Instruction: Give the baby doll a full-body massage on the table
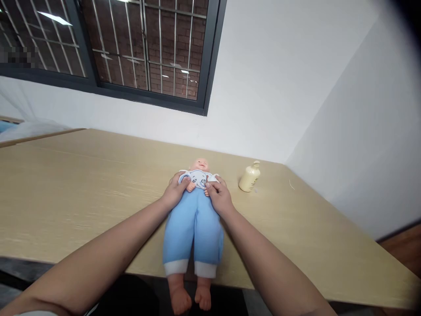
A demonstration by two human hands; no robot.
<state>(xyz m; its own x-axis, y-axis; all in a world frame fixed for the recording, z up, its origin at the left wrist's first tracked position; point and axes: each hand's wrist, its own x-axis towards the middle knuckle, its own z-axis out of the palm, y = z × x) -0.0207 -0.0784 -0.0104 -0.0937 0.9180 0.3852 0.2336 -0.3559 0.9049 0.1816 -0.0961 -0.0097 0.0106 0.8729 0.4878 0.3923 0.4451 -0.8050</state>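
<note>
A baby doll [193, 228] in light blue trousers and a white top lies on its back on the table, its head toward the wall. Its bare feet stick out past the near table edge. The top carries a printed cartoon face [198, 180]. My left hand [175, 191] is closed around the doll's arm on the left side, thumb on top by the doll's small hand. On the other side, my right hand [221, 197] grips the doll's other arm, thumb and index finger pinched by its cuff. My fingers partly hide both doll arms.
A cream pump bottle [250, 177] stands on the wooden table [98, 188] to the right of the doll. A thin pale strand [291, 184] lies farther right. Behind the table rises a white wall [256, 87] with a barred window [148, 48].
</note>
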